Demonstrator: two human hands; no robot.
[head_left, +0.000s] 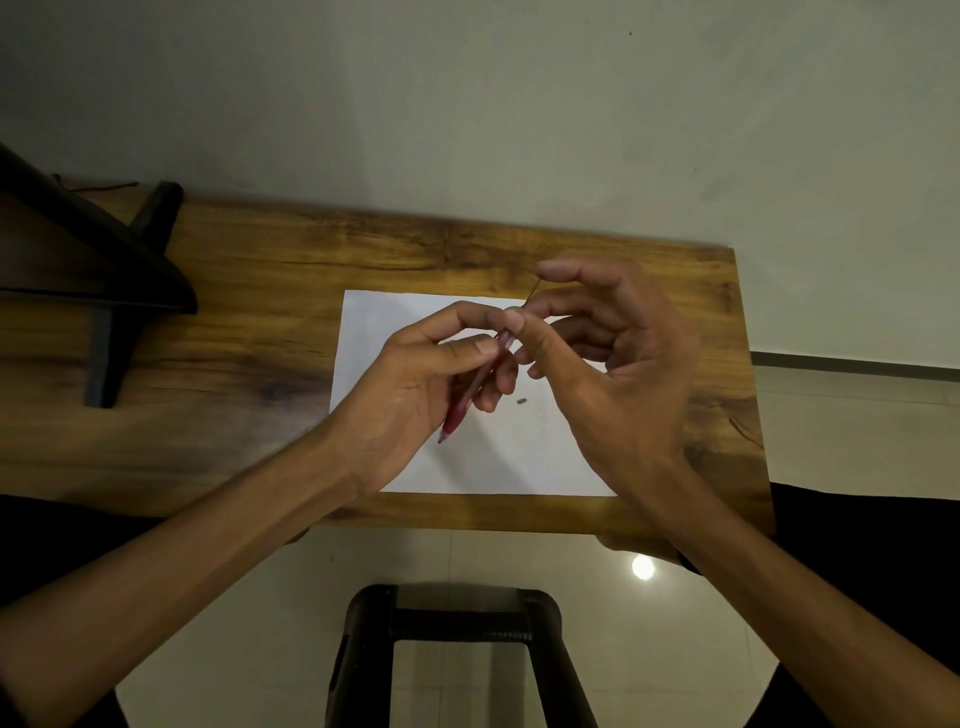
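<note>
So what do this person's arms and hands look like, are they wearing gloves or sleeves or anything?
No gloves, and no sleeves in view: the left hand and right hand are bare, as are the left forearm and right forearm to the picture's edge. No ring, watch or bracelet shows. The fingers have short, plain nails.

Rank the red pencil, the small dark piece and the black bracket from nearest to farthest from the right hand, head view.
1. red pencil: its top end meets the right hand, which pinches a thin lead.
2. small dark piece: on the paper, just left of that hand.
3. black bracket: far left.
</note>
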